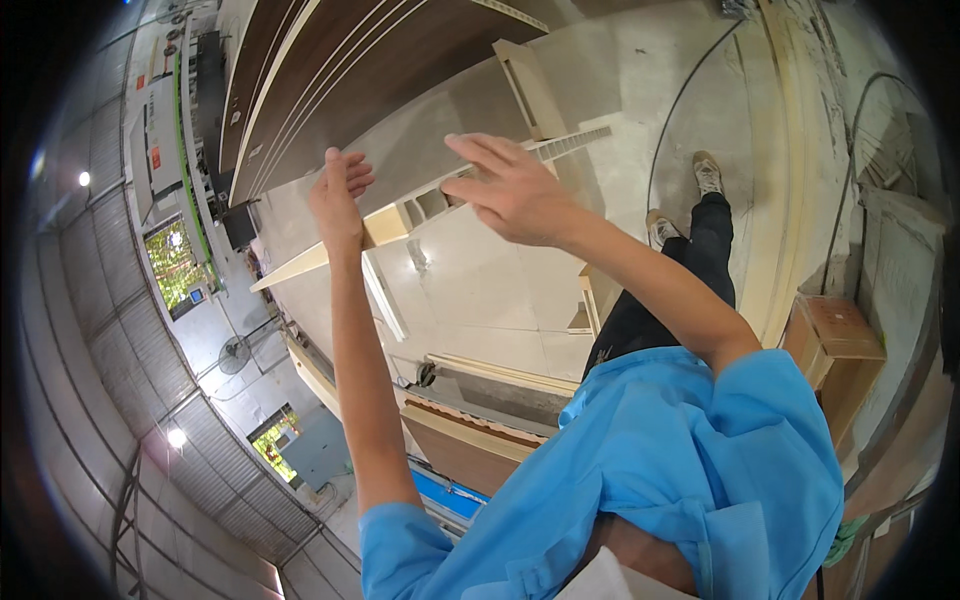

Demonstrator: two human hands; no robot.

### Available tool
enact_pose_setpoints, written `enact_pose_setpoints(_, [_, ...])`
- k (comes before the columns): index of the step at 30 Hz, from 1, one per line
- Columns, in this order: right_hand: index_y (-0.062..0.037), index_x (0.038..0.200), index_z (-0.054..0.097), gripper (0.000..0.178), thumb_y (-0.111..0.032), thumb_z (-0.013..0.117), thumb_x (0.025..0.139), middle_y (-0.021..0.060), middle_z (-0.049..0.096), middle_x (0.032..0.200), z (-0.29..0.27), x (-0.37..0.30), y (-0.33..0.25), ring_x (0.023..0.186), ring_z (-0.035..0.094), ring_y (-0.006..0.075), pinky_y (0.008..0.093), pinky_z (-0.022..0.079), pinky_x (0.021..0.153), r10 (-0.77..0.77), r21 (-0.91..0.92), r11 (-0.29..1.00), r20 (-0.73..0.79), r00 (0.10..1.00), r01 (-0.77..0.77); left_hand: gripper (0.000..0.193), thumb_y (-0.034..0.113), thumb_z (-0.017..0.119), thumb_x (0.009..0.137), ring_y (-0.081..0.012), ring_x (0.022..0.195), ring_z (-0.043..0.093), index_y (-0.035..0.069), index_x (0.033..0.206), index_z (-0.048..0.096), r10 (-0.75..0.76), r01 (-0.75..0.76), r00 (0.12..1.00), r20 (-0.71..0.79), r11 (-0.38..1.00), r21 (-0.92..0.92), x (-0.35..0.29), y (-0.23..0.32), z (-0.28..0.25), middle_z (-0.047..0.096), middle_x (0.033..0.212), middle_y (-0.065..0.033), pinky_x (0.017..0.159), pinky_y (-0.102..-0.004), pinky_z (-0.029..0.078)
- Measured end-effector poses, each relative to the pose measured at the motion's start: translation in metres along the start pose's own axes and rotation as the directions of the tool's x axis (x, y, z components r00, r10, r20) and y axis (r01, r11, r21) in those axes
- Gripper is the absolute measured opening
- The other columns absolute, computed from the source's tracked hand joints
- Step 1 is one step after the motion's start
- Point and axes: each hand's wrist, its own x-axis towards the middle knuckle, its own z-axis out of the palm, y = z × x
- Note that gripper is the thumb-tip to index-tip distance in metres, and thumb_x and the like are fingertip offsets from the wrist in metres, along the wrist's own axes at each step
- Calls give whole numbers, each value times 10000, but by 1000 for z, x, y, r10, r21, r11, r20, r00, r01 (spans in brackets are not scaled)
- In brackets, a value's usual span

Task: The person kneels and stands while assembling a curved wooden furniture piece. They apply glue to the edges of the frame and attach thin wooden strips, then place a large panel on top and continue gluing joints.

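My left hand is raised with its fingers loosely bent and nothing visible in it. Beneath its wrist runs a long pale wooden strip, with a row of small cells along its farther right stretch. Over that strip hovers my right hand, fingers reaching left and partly apart; I see nothing held in them, and whether it touches the strip is unclear. Beyond both hands lie dark brown panels with pale edges and thin light lines. A pale upright board stands near the panels' right end.
A cardboard box is at the right beside a wall. A black cable curves over the floor near my shoes. More boards are stacked close to my left side. A fan and a long machine stand at the left.
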Motion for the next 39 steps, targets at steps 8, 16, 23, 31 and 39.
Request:
enact_pose_setpoints(8, [-108,1152,690,248,-80,659,908,204,463,1547,6,-5,1,1410,467,387,491,409,1157,114,98,989,16,993,-115,699,581,432,1086,-184,836,715,-47,1145,733,16,-17,1000,15,1000,22,10,-2,3,754,963,-140,770,-281,532])
enact_pose_setpoints(16, [-61,1021,729,145,-112,657,906,204,513,1527,-9,-32,4,1417,454,402,479,377,1176,404,496,741,208,891,-452,687,571,450,1075,-217,865,712,-47,1137,744,-40,40,999,-7,999,36,11,-3,2,755,967,-156,815,-329,538])
enact_pose_setpoints(23, [-21,956,707,167,-174,680,896,221,628,1378,-88,-64,138,1273,585,400,447,495,1049,749,-201,650,329,574,-733,543,424,451,1118,-165,909,665,-32,1127,745,-30,28,998,-58,999,-33,5,-15,3,737,977,-97,850,-330,535])
enact_pose_setpoints(31, [-1,1418,495,680,-366,729,895,256,705,1181,-215,28,466,1110,674,434,503,538,947,866,-316,484,39,499,-816,354,219,599,1063,-247,1250,582,-19,1321,645,-111,207,933,-341,943,260,-14,12,11,648,1316,-155,1091,-382,433])
enact_pose_setpoints(39, [-17,1530,396,930,-549,765,861,272,633,1357,-201,204,770,1246,628,408,488,509,1030,741,-540,579,36,671,-610,765,368,699,991,-319,1426,421,52,1586,338,-474,642,594,-650,767,27,-29,-12,-2,402,1572,-184,1166,-469,354])
